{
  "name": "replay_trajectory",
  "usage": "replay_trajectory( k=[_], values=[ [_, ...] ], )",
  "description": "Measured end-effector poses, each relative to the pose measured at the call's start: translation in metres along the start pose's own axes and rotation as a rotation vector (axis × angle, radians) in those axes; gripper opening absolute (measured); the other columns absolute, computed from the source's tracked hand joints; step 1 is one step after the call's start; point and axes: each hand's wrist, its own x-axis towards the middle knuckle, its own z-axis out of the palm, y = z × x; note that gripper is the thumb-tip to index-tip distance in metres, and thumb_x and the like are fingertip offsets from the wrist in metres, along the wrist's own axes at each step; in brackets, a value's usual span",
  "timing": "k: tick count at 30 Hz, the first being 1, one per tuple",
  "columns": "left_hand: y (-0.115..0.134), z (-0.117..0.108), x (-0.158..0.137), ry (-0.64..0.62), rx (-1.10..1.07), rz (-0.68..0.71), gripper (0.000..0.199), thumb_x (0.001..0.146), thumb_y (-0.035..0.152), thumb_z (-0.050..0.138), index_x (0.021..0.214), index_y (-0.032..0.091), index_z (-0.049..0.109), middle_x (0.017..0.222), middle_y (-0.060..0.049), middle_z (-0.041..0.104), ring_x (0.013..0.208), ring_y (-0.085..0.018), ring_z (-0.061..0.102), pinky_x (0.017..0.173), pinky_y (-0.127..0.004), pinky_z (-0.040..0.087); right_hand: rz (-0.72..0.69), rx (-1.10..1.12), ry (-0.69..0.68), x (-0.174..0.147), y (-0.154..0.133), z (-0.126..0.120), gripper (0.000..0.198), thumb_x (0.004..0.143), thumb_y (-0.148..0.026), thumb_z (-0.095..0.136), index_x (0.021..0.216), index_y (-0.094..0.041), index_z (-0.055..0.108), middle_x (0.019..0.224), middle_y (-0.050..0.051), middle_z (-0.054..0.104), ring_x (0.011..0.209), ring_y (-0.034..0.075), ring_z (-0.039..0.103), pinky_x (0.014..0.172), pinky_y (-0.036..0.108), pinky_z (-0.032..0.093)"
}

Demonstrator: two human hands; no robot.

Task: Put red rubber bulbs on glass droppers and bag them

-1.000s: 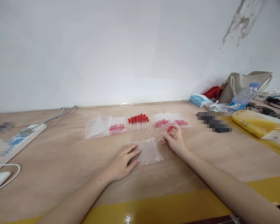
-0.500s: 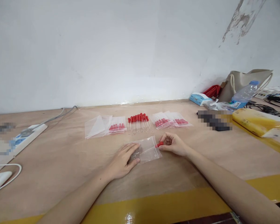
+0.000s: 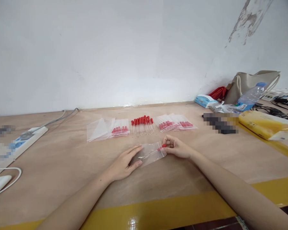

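Observation:
A clear zip bag (image 3: pixel 151 156) lies on the table between my hands, its mouth facing right. My left hand (image 3: pixel 124 164) rests on the bag's closed end, fingers stretched out and thumb apart. At the mouth, my right hand (image 3: pixel 179 148) pinches the red bulb of a dropper (image 3: pixel 162 147); its thin tube reaches inside the bag. Behind the bag is a row of loose droppers (image 3: pixel 142 122) with red bulbs and clear tubes. Bags with red-bulbed droppers (image 3: pixel 177 123) lie to its right, and more filled bags (image 3: pixel 120 128) to its left, beside flat bags (image 3: pixel 96 131).
At left are a power strip (image 3: pixel 31 143) and a white cabled object (image 3: pixel 1 185). To the right lie a partly blurred dark object (image 3: pixel 220 124), a yellow pack (image 3: pixel 261 124), a plastic bottle (image 3: pixel 253 95), a blue box (image 3: pixel 205 100) and a tote bag (image 3: pixel 254 81).
My right hand has moved slightly left, and the dropper has slid further into the bag, its bulb now at the mouth. My left hand stays on the bag.

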Motion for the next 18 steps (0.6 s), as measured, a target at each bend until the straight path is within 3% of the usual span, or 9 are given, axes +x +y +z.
replay_trajectory(
  k=[6,13,15,18],
  values=[
    [-0.013,-0.001,-0.002,-0.071,-0.025,0.063,0.044,0.085,0.04,0.046,0.126,0.026,0.043,0.131,-0.004,0.044,0.122,-0.021,0.039,0.101,-0.04,0.033,0.038,-0.107,0.006,-0.002,0.003,-0.004,0.032,0.058,-0.037,0.073,0.063,-0.015,0.051,0.07,0.002,0.061,0.064,0.012,0.058,0.06,0.025,0.044],
    [-0.011,0.001,-0.001,-0.041,-0.027,0.068,0.041,0.085,0.038,0.045,0.125,0.027,0.045,0.132,-0.004,0.043,0.121,-0.02,0.039,0.1,-0.039,0.034,-0.163,-0.561,-0.285,-0.009,-0.016,-0.011,0.026,0.078,-0.037,0.055,0.073,-0.015,0.067,0.09,0.006,0.057,0.083,0.013,0.054,0.073,0.025,0.041],
    [-0.011,0.002,-0.001,-0.042,-0.026,0.066,0.039,0.086,0.037,0.045,0.123,0.029,0.047,0.133,-0.003,0.042,0.121,-0.021,0.039,0.1,-0.04,0.034,-0.128,-0.599,-0.24,-0.009,-0.02,-0.015,0.024,0.077,-0.036,0.055,0.075,-0.015,0.066,0.088,0.006,0.059,0.079,0.013,0.054,0.069,0.025,0.042],
    [-0.013,0.002,-0.001,-0.05,-0.031,0.064,0.035,0.086,0.036,0.044,0.121,0.031,0.05,0.134,-0.002,0.041,0.122,-0.021,0.038,0.101,-0.041,0.033,-0.075,-0.682,0.036,0.003,-0.021,-0.022,0.021,0.075,-0.033,0.055,0.07,-0.014,0.062,0.07,0.003,0.06,0.064,0.012,0.054,0.059,0.023,0.042]
  ],
)
